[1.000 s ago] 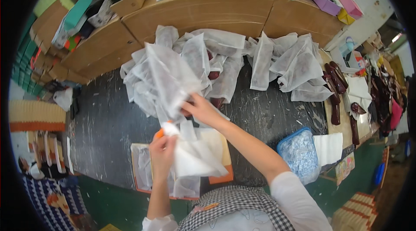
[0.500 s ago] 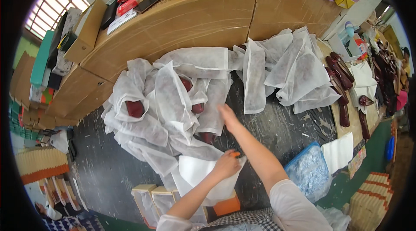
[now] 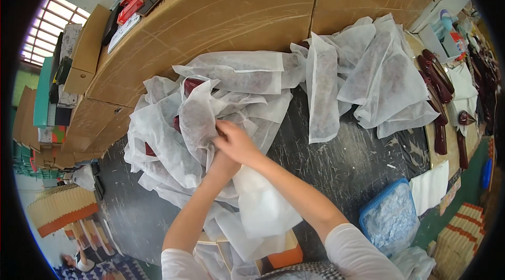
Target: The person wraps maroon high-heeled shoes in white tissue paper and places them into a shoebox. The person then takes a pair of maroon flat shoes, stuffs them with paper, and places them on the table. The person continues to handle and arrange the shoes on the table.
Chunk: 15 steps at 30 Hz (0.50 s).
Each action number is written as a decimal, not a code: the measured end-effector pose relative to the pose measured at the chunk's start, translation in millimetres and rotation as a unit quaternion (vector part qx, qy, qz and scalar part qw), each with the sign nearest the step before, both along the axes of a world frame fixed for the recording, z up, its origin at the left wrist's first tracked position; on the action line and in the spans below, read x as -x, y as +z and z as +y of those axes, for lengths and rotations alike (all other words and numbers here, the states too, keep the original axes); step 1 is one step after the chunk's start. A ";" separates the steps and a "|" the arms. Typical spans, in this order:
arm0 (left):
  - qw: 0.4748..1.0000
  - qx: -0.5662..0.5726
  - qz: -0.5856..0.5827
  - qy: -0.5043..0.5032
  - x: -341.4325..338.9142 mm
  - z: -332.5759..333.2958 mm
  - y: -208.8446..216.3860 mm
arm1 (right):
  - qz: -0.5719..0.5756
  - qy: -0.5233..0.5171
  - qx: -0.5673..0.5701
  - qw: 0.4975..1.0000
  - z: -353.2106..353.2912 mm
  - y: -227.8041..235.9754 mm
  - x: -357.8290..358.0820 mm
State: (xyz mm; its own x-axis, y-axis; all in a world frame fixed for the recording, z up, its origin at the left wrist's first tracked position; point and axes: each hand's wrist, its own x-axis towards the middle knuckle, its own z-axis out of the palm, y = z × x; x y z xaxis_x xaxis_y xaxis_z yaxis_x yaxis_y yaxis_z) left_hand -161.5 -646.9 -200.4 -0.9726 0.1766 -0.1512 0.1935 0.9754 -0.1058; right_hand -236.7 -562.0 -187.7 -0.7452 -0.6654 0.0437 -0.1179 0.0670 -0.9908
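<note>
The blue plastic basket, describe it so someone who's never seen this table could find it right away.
Start at the dark worktable covered with heaps of white fabric bags. Follow the person's right forearm back toward the near right corner; the blue plastic basket sits there, beside a stack of white sheets. It is the only blue container on the table, filled with small clear packets.

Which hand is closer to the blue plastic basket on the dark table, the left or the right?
The right hand. Both hands meet at the pile of white fabric bags, well up-left of the blue basket; the left hand is mostly hidden beneath the right, slightly farther away.
</note>
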 end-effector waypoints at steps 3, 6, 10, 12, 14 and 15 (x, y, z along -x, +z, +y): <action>0.989 -0.103 -0.086 0.066 -4.9 1.0 17.0 | 0.056 -0.050 -0.109 0.991 48.7 -33.0 38.7; 0.995 -0.075 -0.060 0.036 -1.4 6.4 27.6 | 0.359 -0.062 -0.254 0.896 55.9 -59.1 70.2; 0.996 -0.031 -0.069 0.044 -5.9 4.8 25.4 | 0.491 0.049 -0.332 0.804 44.2 -71.4 75.0; 0.997 -0.024 -0.065 0.042 -2.1 5.5 27.0 | 0.424 0.020 -0.316 0.849 45.0 -93.1 75.9; 0.998 -0.019 -0.054 0.034 -2.9 2.9 29.1 | 0.351 -0.025 -0.295 0.888 60.4 -113.1 66.4; 0.998 -0.020 -0.043 0.029 -5.4 -0.5 29.7 | 0.354 -0.017 -0.307 0.884 71.0 -111.5 59.6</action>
State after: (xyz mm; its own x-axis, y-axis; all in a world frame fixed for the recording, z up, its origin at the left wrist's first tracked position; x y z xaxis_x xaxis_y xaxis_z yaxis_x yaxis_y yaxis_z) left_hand -156.1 -647.3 -170.7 -0.9650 0.1271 -0.2294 0.1426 0.9884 -0.0522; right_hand -296.3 -491.0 -299.2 -0.6956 -0.7037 0.1451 -0.6807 0.5808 -0.4465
